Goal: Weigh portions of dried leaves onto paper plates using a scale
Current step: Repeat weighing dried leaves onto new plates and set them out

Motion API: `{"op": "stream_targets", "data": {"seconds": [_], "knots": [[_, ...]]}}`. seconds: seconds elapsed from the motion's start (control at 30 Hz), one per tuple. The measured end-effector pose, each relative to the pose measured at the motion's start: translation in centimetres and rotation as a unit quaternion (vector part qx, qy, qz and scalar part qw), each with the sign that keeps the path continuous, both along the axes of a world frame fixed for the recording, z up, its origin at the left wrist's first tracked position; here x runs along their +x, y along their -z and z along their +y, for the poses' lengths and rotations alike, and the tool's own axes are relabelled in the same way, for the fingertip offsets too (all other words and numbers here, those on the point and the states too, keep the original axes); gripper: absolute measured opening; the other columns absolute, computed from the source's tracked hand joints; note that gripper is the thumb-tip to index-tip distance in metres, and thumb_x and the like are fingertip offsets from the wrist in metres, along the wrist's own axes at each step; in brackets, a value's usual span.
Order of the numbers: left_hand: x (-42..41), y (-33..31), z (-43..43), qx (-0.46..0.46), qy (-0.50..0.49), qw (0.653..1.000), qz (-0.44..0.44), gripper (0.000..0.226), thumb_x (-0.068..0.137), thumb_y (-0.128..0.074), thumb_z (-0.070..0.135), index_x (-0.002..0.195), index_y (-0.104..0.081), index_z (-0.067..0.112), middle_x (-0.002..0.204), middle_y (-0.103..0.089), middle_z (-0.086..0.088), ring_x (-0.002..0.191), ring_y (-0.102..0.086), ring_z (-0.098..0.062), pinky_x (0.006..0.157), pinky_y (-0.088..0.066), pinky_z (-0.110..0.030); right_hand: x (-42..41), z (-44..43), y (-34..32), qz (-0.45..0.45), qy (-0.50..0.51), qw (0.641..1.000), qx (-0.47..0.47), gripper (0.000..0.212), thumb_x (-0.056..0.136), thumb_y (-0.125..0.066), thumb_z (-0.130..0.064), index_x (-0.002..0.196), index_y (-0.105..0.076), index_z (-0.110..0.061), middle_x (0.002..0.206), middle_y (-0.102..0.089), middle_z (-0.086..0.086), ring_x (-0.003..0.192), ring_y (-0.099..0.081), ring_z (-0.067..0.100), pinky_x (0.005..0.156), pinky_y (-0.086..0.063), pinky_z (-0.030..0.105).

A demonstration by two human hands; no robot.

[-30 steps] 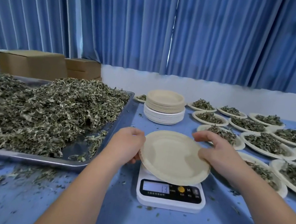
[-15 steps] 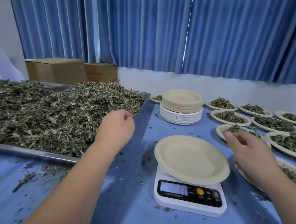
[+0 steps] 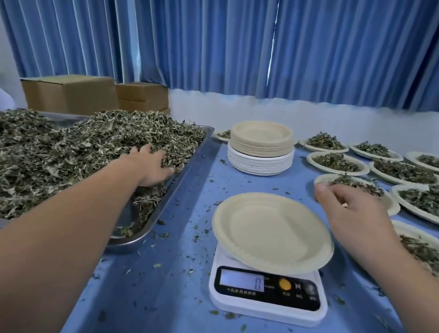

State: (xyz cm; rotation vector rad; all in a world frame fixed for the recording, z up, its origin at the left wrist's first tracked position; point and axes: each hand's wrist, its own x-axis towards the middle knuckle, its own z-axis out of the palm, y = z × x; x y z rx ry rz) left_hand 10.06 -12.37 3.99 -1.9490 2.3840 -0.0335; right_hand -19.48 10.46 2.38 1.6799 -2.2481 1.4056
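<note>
An empty beige paper plate (image 3: 272,231) lies on a white digital scale (image 3: 267,293) whose display reads 0. To the left, a metal tray (image 3: 168,193) holds a big heap of dried leaves (image 3: 44,151). My left hand (image 3: 150,164) is sunk into the right side of that heap, fingers curled into the leaves. My right hand (image 3: 348,211) hovers just right of the plate with loosely curled fingers, holding nothing that I can see.
A stack of unused paper plates (image 3: 261,147) stands behind the scale. Several plates filled with leaves (image 3: 435,201) cover the table's right side. Cardboard boxes (image 3: 81,94) sit at the back left. Leaf crumbs litter the blue tablecloth (image 3: 162,314).
Both hands let go of the plate, which now rests on the scale. My left hand moved left into the leaf heap; my right hand drew back to the plate's right side.
</note>
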Motion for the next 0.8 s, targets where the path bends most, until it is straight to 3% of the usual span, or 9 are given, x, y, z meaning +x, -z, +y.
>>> {"op": "stream_targets", "data": {"seconds": [0.1,0.2,0.3,0.37,0.43,0.5,0.57,0.67,0.8], "knots": [[0.2,0.8,-0.3,0.093,0.016,0.995,0.043,0.072,0.099,-0.028,0.06,0.156,-0.008,0.021,0.163,-0.002,-0.011,0.148,-0.009,-0.034,0.12,-0.011,-0.05,0.0,-0.1,0.0,-0.002,-0.007,1.0,-0.009,0.045,0.096,-0.049,-0.041,0.082,-0.067,-0.002,0.074,-0.063,0.012,0.071,-0.057,0.024,0.059,-0.038,0.027],[0.2,0.4,0.6,0.156,0.046,0.987,-0.012,0.063,0.1,-0.035,0.053,0.151,-0.03,0.016,0.158,-0.027,-0.008,0.143,-0.029,-0.027,0.117,-0.023,-0.042,-0.3,0.0,-0.1,-0.007,-0.013,1.0,-0.01,0.047,0.097,-0.048,-0.04,0.084,-0.066,0.002,0.074,-0.063,0.017,0.061,-0.05,0.024,0.056,-0.035,0.03],[0.3,-1.6,1.2,0.146,0.059,0.987,-0.023,0.04,0.1,-0.042,0.04,0.124,-0.06,0.012,0.12,-0.063,-0.008,0.104,-0.065,-0.023,0.076,-0.057,-0.032,-0.2,0.2,-0.1,-0.012,-0.014,1.0,-0.011,0.048,0.097,-0.049,-0.039,0.085,-0.066,0.003,0.071,-0.062,0.016,0.056,-0.046,0.02,0.054,-0.033,0.03],[0.6,-2.9,1.0,0.143,0.039,0.987,0.057,0.03,0.099,-0.046,0.036,0.107,-0.063,0.014,0.094,-0.071,-0.006,0.077,-0.071,-0.022,0.052,-0.052,-0.026,-0.2,0.2,-0.1,-0.017,-0.008,1.0,-0.011,0.047,0.097,-0.049,-0.039,0.084,-0.066,0.002,0.064,-0.057,0.012,0.049,-0.04,0.011,0.05,-0.03,0.028],[1.0,-3.6,1.4,0.099,0.045,0.989,0.098,0.03,0.1,-0.045,0.037,0.11,-0.064,0.017,0.091,-0.074,-0.005,0.076,-0.072,-0.022,0.06,-0.052,-0.028,-0.2,0.1,0.0,-0.023,-0.005,1.0,-0.01,0.045,0.097,-0.05,-0.038,0.083,-0.067,0.001,0.06,-0.055,0.009,0.044,-0.039,0.007,0.045,-0.026,0.021],[1.7,-3.4,1.5,0.005,0.063,0.997,0.049,0.049,0.102,-0.035,0.048,0.131,-0.057,0.016,0.127,-0.064,-0.01,0.115,-0.06,-0.026,0.095,-0.047,-0.038,-0.2,0.2,0.0,-0.02,-0.003,1.0,-0.009,0.044,0.097,-0.05,-0.036,0.081,-0.066,0.001,0.056,-0.049,0.005,0.044,-0.039,0.007,0.045,-0.024,0.019],[2.6,-2.4,2.2,0.03,0.038,0.999,0.004,0.071,0.098,-0.018,0.062,0.15,-0.033,0.016,0.156,-0.031,-0.01,0.144,-0.028,-0.029,0.117,-0.021,-0.046,-0.1,0.3,-0.1,-0.012,-0.002,1.0,-0.008,0.044,0.097,-0.049,-0.036,0.083,-0.066,0.002,0.059,-0.053,0.01,0.048,-0.038,0.009,0.048,-0.027,0.025],[3.4,-1.6,3.6,0.206,-0.028,0.972,0.113,0.093,0.084,-0.007,0.078,0.153,-0.027,0.019,0.162,-0.012,-0.007,0.149,-0.009,-0.029,0.12,-0.008,-0.053,0.0,0.5,-0.3,-0.004,-0.009,1.0,-0.009,0.045,0.097,-0.049,-0.034,0.087,-0.065,0.007,0.073,-0.06,0.022,0.054,-0.041,0.019,0.05,-0.028,0.028],[3.3,-2.4,5.2,0.255,0.008,0.93,0.263,0.086,0.083,-0.017,0.075,0.137,-0.048,0.016,0.15,-0.04,-0.012,0.137,-0.039,-0.032,0.112,-0.035,-0.049,0.2,0.7,-0.4,-0.007,-0.015,1.0,-0.004,0.043,0.097,-0.05,-0.032,0.086,-0.065,0.007,0.073,-0.06,0.023,0.052,-0.039,0.019,0.051,-0.03,0.028]]}}
